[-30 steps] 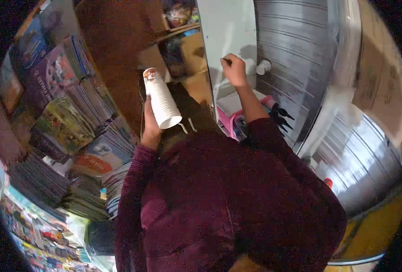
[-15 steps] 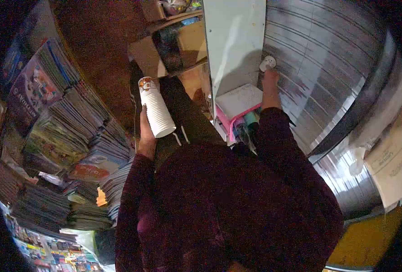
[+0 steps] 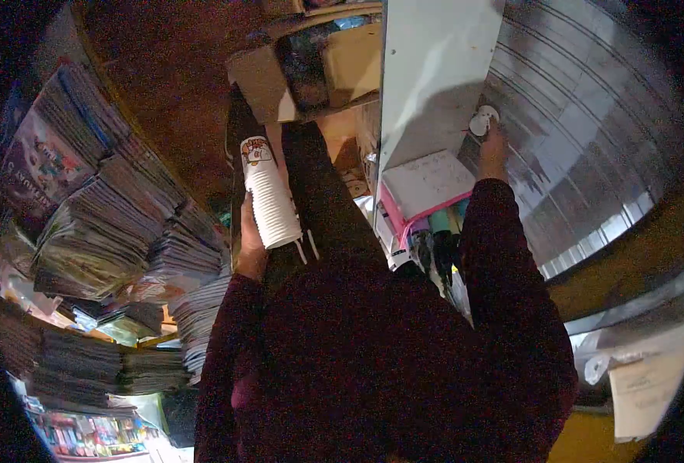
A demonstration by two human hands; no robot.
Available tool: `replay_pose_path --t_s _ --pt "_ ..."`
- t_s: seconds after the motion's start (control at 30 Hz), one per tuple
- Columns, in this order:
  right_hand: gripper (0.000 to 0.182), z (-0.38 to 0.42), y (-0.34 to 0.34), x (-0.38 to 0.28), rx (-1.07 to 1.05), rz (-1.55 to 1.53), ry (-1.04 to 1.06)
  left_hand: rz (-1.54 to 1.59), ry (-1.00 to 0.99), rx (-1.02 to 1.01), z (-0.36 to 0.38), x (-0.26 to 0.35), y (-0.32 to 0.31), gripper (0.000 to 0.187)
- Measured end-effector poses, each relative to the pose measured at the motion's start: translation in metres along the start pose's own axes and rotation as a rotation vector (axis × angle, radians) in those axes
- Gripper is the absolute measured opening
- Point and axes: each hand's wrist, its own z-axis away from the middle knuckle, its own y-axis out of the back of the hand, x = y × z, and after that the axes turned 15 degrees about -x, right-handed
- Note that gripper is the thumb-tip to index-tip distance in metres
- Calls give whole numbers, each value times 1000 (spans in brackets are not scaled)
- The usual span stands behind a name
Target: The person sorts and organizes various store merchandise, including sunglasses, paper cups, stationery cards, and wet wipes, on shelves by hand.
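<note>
A tall nested stack of white paper cups point(image 3: 274, 204) lies along my left hand point(image 3: 251, 243), whose fingers are wrapped round its left side. The far cup carries an orange and brown cartoon print, and the stack tilts with its lower end towards me. Stretched out at the upper right, my right hand point(image 3: 493, 153) pinches a small white cup-like thing point(image 3: 481, 121) in front of the grey slatted panel point(image 3: 566, 147). Its exact kind is hard to make out. Below that hand is a white-topped box with pink edging point(image 3: 428, 185).
Stacked booklets point(image 3: 87, 231) fill the left side. Cardboard boxes point(image 3: 261, 81) stand ahead, beside an upright white board point(image 3: 435, 69). Dark bottles or tubes point(image 3: 441, 239) sit under the pink-edged box. Another carton point(image 3: 647, 393) is at the lower right.
The view has turned, so the board and boxes sit further right. The cup-like thing in my right hand shows a different angle. My left hand still holds the stack.
</note>
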Motion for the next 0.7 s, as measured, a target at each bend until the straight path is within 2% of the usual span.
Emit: replay_pose_path --t_s 0.03,0.1,0.27,0.4,0.47,0.7 --pt "52 -5 1 2 10 15 8 -38 2 43 -1 0 -4 58" --pt "52 -16 3 6 25 30 14 -299 46 305 -2 0 -13 63" --pt "51 -26 4 19 43 40 9 -60 99 168 3 4 20 63" --pt "50 -32 4 37 64 53 9 12 109 174 3 -2 21 62" --pt "50 -36 1 46 69 58 16 -20 28 264 4 -2 23 62" --pt "49 -37 -12 57 110 74 69 -134 36 210 1 0 8 60"
